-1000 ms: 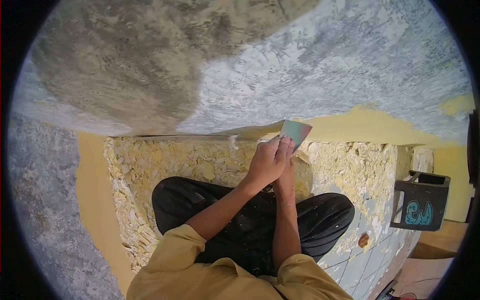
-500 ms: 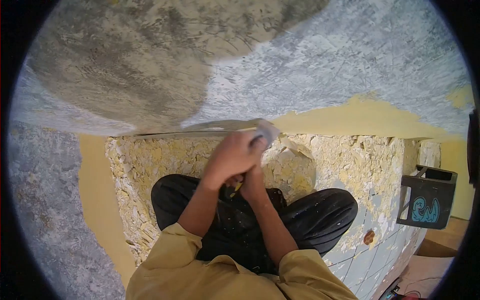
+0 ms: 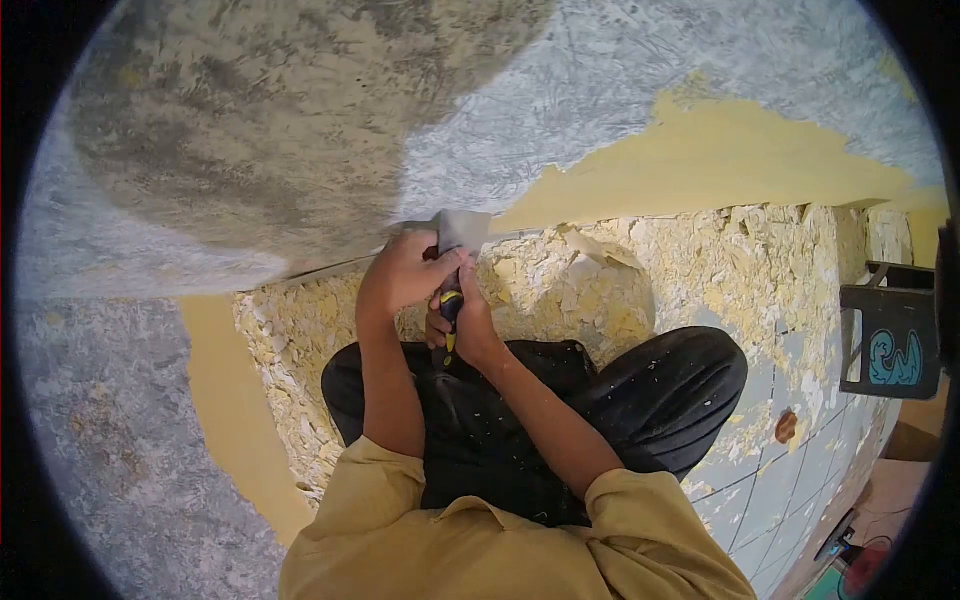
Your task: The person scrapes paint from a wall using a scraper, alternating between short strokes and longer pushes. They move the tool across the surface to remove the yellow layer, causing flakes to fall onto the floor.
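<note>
Both my hands are on a scraper with a wide flat metal blade (image 3: 463, 229) and a black and yellow handle (image 3: 451, 318). My right hand (image 3: 472, 318) is wrapped round the handle. Higher up, my left hand (image 3: 400, 272) grips near the base of the blade, its thumb along the front and its other fingers partly hidden. The blade lies at the bottom of the wall, beside the left end of a yellow paint patch (image 3: 700, 165). Left of this patch the wall (image 3: 470, 150) is scraped to a mottled grey.
Flakes of yellow and white paint (image 3: 590, 290) cover the floor around my crossed legs (image 3: 640, 410). A black crate-like stool (image 3: 890, 335) stands at the right on bluish tiles (image 3: 790, 470). A small brown object (image 3: 786, 427) lies near it. On the left wall runs a yellow strip (image 3: 225, 400).
The scraper's blade, blurred and tilted to the right before, now points more straight up at the wall. Both hands have shifted left in the view, and the camera has moved a little too.
</note>
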Available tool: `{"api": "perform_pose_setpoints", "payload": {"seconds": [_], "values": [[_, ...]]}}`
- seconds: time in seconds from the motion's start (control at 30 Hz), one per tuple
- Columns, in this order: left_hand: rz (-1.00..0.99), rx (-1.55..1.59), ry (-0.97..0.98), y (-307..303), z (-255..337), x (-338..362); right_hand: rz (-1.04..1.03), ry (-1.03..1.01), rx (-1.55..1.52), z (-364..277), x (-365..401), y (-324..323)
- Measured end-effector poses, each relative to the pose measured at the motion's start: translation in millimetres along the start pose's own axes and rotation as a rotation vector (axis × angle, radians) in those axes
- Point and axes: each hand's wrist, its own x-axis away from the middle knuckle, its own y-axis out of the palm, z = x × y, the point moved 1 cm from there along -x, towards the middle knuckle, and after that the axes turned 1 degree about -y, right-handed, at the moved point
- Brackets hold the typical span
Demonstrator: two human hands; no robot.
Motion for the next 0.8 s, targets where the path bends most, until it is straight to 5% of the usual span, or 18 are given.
{"api": "perform_pose_setpoints", "payload": {"seconds": [0.37, 0.8], "values": [[0.26, -0.263, -0.129, 36, 14, 2, -0.052, 0.034, -0.19, -3, -3, -7], [0.277, -0.204, -0.047, 36, 13, 5, -0.133, 0.044, -0.217, 1, -7, -16]]}}
